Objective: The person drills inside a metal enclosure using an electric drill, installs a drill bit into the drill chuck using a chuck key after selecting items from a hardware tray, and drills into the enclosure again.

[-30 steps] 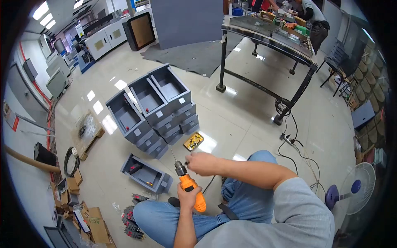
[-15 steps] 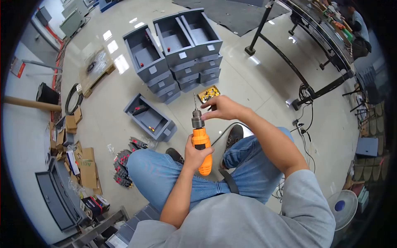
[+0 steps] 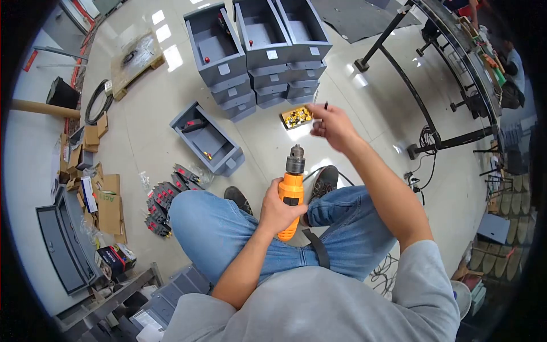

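My left hand point(image 3: 280, 208) is wrapped round the orange body of a power drill point(image 3: 292, 188), which points away from me above my lap. No bit shows in the drill's metal chuck point(image 3: 295, 161). My right hand point(image 3: 335, 126) is raised beyond the chuck, apart from the drill, with its fingers curled together. A small dark tip point(image 3: 326, 105) sticks up from those fingers; the rest of what they hold is hidden. Just left of the fingertips, on the floor, lies a small open box point(image 3: 282, 121) of yellow and black parts.
Stacked grey bins point(image 3: 231, 71) stand ahead, and a single grey bin point(image 3: 229, 165) holds some parts. Dark red-marked parts point(image 3: 165, 196) lie by my left knee. At right is a black-framed workbench point(image 3: 410, 97); a person point(image 3: 513, 71) is beyond it. Cables point(image 3: 424, 142) trail nearby.
The thin drill bit seen in the chuck is gone from it. My right hand has moved from beside the chuck forward and right. The view has shifted, and the drill sits further right.
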Demonstrator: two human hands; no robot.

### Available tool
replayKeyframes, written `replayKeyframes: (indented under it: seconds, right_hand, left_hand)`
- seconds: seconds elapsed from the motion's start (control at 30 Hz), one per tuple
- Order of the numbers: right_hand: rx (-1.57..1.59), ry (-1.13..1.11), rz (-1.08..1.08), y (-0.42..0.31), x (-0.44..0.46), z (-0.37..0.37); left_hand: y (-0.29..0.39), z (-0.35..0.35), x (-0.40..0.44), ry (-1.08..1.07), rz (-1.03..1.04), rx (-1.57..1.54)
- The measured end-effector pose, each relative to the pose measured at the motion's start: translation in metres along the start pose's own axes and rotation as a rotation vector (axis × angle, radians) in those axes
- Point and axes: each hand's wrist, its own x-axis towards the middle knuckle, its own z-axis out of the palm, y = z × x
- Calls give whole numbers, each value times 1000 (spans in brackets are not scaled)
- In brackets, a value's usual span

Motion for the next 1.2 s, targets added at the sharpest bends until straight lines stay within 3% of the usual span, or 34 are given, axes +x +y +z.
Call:
replayKeyframes:
  seconds: [0.1,0.33,0.4,0.5,0.63,0.73,0.77,0.87,1.0,1.03,1.1,1.17,1.2]
  right_hand:
    - [-359,-21,79,32,61,-28]
    - [-1021,-110,362,207,163,-43]
    - [-1210,-207,307,239,170,-36]
    - [-1302,-63,280,273,189,-23]
    - [-1252,-141,75,264,212,-24]
    - [-1244,-32,3,237,210,-39]
    - [-1323,-121,-57,227,212,-52]
    - [-1477,-544,58,149,188,-80]
    - [-1729,-811,63,69,112,-89]
    - [-1676,-860,225,53,88,-82]
    - [-1512,-963,125,16,16,-67]
    - [-1396,-1101,-125,19,-29,-60]
    - [-1344,-968,-527,15,-61,-57]
  left_hand:
    - [7,-2,-3,33,-80,79]
    - [2,-4,-2,89,-200,-46]
    - [-5,-5,-1,66,-254,-101]
    - [0,-6,-1,60,-294,-117]
    - [14,-9,9,15,-321,-141]
    - [13,-7,9,34,-277,-210]
    - [12,-7,9,50,-252,-252]
    - [23,-10,8,131,-142,-408]
    - [18,-17,5,261,-49,-682]
    - [3,-17,6,267,-20,-781]
    - [11,-25,8,193,20,-1059]
    - [30,-27,12,151,72,-1187]
    - [37,-30,11,120,75,-1242]
